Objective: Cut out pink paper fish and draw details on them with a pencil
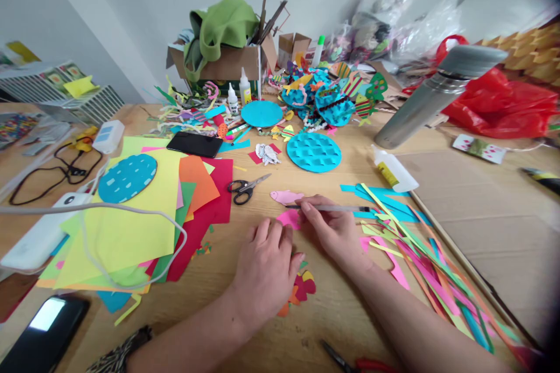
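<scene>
Near the centre of the frame, the small pink paper fish (285, 197) lies flat, probably feather-light and easily creased; I'd pinch its broad body, not the tail. The right hand (335, 230) is closed on a slim grey pen-like tool (341, 208); the left hand (265, 262) rests open, thumb apart.

Fish cutout (286, 197) light pink; thermos (422, 102) silver w/ grey lid; L oval (128, 178) blue w/ lighter patches.
</scene>
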### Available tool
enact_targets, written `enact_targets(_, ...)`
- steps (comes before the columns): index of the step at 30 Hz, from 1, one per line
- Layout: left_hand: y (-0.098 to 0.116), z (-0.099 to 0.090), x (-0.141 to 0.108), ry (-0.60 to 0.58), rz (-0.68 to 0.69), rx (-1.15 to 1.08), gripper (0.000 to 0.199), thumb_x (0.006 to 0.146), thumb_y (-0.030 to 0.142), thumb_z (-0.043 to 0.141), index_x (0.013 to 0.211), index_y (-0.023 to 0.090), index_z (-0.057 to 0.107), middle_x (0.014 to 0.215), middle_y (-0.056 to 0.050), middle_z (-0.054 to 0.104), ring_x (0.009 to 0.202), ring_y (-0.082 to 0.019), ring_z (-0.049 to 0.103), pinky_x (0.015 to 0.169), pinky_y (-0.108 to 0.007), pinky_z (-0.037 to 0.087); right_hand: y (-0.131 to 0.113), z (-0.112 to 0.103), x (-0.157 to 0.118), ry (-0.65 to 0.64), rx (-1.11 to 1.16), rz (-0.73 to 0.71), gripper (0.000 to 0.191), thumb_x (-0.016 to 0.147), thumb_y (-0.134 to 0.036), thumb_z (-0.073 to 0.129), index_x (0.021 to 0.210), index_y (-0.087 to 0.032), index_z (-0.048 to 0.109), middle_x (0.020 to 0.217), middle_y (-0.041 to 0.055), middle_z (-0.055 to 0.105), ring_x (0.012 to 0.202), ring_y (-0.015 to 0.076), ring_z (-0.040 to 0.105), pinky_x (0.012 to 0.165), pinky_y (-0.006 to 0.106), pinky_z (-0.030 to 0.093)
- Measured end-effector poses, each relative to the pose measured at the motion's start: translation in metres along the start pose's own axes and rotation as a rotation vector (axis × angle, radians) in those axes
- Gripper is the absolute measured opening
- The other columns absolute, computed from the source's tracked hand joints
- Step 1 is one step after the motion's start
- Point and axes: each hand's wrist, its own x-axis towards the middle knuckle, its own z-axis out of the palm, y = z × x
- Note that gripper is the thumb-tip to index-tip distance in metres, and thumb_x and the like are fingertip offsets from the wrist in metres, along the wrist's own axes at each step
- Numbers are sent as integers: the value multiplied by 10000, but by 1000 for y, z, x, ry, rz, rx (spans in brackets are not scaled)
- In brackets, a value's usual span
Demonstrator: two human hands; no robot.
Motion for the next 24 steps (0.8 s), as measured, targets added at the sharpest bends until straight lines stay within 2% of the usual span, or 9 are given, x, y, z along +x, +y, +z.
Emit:
enact_targets(2, 1, -1, 0, -12, -10, -14, 340, 933, 327, 579, 1197, 115, 614, 1097, -125, 592, 1056, -307, 506, 903, -498, 482, -2, 1, -1, -7, 3, 47, 193, 918, -369, 616, 906, -196, 700, 860, 51, 715, 772, 192, 667, 664, 295, 530)
enact_targets(5, 1, -1, 1, -22, -18, -50, 340, 939, 312, 562, 1217, 122, 608, 1100, -132, 576, 1059, -308, 491, 910, -509, 485, -3, 1, -2, 34, -17, 83, 148, 893, -343, 632, 915, -197, 648, 823, 31, 683, 702, 174, 641, 602, 277, 509)
enact_targets(10, 0, 1, 1, -7, -49, -124, 310, 947, 314, 547, 1192, 139, 623, 1107, -128, 552, 1084, -305, 468, 951, -515, 473, 1, -3, 2, 42, -65, 83, 131, 852, -297, 630, 775, -199, 591, 686, 2, 605, 607, 153, 562, 542, 262, 455)
enact_targets(15, 0, 4, 0, 18, -36, -150, 346, 943, 320, 560, 1245, 161, 609, 1243, -138, 526, 1205, -333, 412, 1028, -546, 424, 4, -3, 8, 42, -15, 101, 129, 827, -306, 634, 768, -201, 585, 663, -2, 596, 571, 145, 537, 508, 255, 438)
enact_targets(18, 0, 5, 0, 7, -35, -150, 369, 942, 330, 561, 1274, 173, 600, 1217, -136, 536, 1185, -333, 426, 1011, -555, 435, 3, -3, 8, 64, -21, 90, 143, 815, -319, 645, 761, -202, 584, 662, -1, 601, 564, 144, 539, 497, 254, 436)
enact_targets(24, 2, 4, 0, 1, -57, -147, 372, 941, 341, 561, 1279, 192, 609, 1166, -133, 523, 1150, -326, 437, 996, -549, 446, 7, -3, 6, -26, 4, 199, 200, 837, -373, 650, 779, -210, 549, 583, -31, 570, 471, 132, 529, 440, 248, 415)
